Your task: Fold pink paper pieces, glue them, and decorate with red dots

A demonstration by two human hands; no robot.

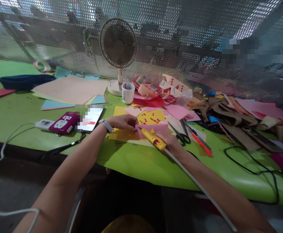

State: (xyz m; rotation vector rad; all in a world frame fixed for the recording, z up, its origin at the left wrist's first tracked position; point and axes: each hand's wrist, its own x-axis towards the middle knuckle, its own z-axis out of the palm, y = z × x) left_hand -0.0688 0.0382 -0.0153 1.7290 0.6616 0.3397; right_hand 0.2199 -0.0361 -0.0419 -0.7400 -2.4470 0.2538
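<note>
My right hand (168,139) is closed round a yellow glue gun (153,138), with a glue stick trailing from its back end. The gun's nozzle points left, close over a pink paper piece (156,129). My left hand (125,123), with a white band on the wrist, pinches the left end of that pink piece. Beneath lies a yellow sheet (122,111) dotted with small red pieces. Dark scissors (183,137) and a red cutter (202,142) lie right of my right hand.
A fan (119,45) and white cup (128,94) stand behind. Paper scraps (151,90) pile up at the back right. A phone (92,118), magenta power bank (64,123) and large sheets (73,89) lie left. A black cable (250,157) loops at right.
</note>
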